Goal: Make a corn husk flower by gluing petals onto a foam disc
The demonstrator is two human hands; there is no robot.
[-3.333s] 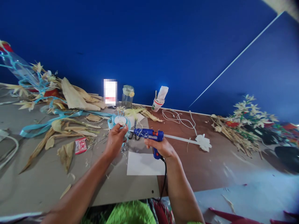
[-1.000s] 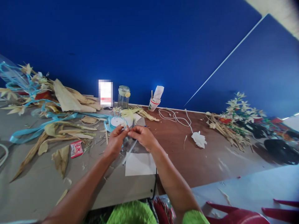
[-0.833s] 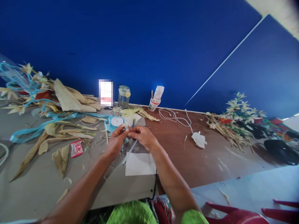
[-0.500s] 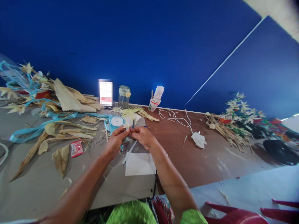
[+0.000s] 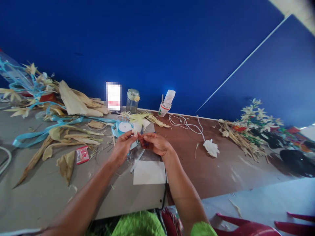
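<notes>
My left hand (image 5: 123, 146) pinches a small pale piece (image 5: 135, 131), perhaps dried husk or a petal, between thumb and fingertips. My right hand (image 5: 157, 143) is close beside it, thumb and fingers drawn together; whatever is in them is too small to make out. Just beyond the fingertips stands a dark pointed tool tip (image 5: 142, 128), its lower part hidden by the hands. Behind my left hand a white-faced spool (image 5: 125, 126) carries blue ribbon. Under the hands lie a thin white stick (image 5: 137, 161) and a white sheet of paper (image 5: 149, 172).
Dried husks (image 5: 78, 104), blue ribbon (image 5: 36, 139) and a red packet (image 5: 82, 155) cover the left. A lidded jar (image 5: 132, 101) and a paper cup (image 5: 164, 109) stand by the blue wall. White cable (image 5: 188, 126), crumpled tissue (image 5: 211, 148) and a flower arrangement (image 5: 253, 114) lie rightward.
My right hand has drawn slightly right, away from the left fingertips, and turned a little. The left hand keeps its pinch on the pale piece. The whole view has shifted slightly.
</notes>
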